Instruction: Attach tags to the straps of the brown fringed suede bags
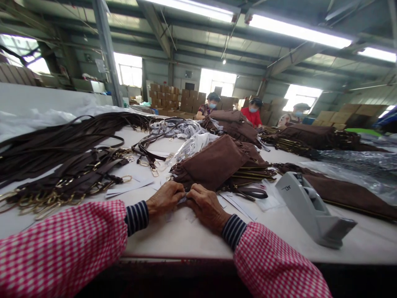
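Brown cloth fills the space just beyond the fingertips: a stack of flat pouches [214, 163], the top one tilted, with gold-toned zips [252, 174] showing along the layers at its right side. Close against the near edge of that stack, the left hand [165, 199] and the right hand [208, 207] come together, fingers bent inward and grasping a small greyish piece [182, 200] between them; it is too small and too covered to identify. Striped cuffs [137, 218] and pink checked sleeves [74, 248] lie behind the hands.

Left of the fingers, white paper slips [130, 188] rest on the pale table [173, 246], and past them sits a heap of short dark straps with gold clasps [83, 178]. Farther left and beyond, long dark straps [58, 138] spread in a thick bundle. Straight ahead of the fingers, past the stack, is a cluster of straps in clear wrapping [173, 129].

To the right of the fingers, a dark strap loop [253, 193] lies near the stack, with more paper slips [241, 207] nearer. Farther right stands a grey tape dispenser [310, 211], and behind it a long brown pouch [353, 191]. Far ahead of the fingers, three masked people [253, 116] are in front of cardboard boxes [164, 97].
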Tool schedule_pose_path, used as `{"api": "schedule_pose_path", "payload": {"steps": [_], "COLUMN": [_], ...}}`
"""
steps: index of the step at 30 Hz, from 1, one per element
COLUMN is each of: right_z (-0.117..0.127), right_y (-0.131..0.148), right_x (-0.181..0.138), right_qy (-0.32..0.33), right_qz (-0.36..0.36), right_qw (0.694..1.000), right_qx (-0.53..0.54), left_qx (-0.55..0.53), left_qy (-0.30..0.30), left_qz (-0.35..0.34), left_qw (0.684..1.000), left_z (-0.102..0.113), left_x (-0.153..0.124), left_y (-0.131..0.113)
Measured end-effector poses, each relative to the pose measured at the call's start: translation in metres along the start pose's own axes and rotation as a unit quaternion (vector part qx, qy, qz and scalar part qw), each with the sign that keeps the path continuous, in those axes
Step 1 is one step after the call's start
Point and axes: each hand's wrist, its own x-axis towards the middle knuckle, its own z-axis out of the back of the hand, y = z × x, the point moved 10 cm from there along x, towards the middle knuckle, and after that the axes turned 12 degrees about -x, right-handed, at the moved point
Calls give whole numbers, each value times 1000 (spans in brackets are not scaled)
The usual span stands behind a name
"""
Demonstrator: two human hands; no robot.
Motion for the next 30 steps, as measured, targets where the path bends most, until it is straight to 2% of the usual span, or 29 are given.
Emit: {"api": "schedule_pose_path", "payload": {"steps": [8,14,17,20,22,24,28,30], "right_z": [0,5,5,1,0,2,9,10], "right_y": [-7,-21,-18,-14,-15,-12,-1,0], "right_x": [-4,-4,-1,1,1,0,-3,-5], "right_qy": [0,-15,-5,14,5,-16,-53,-61], "right_qz": [-30,-71,-35,-3,-10,-3,28,27], "right_qw": [999,992,991,995,998,999,997,993], "right_qx": [41,102,125,98,69,34,-56,-95], "left_qx": [54,145,223,269,278,267,182,146], "left_qy": [34,104,145,157,144,112,41,47], "left_qz": [-77,-146,-169,-176,-164,-124,-21,26], "left_qw": [995,973,949,934,936,949,982,988], "left_z": [-7,-13,-19,-23,-23,-17,14,27], "left_x": [-11,-14,-18,-20,-19,-17,-19,-26], "left_y": [-14,-31,-38,-42,-41,-38,-30,-26]}}
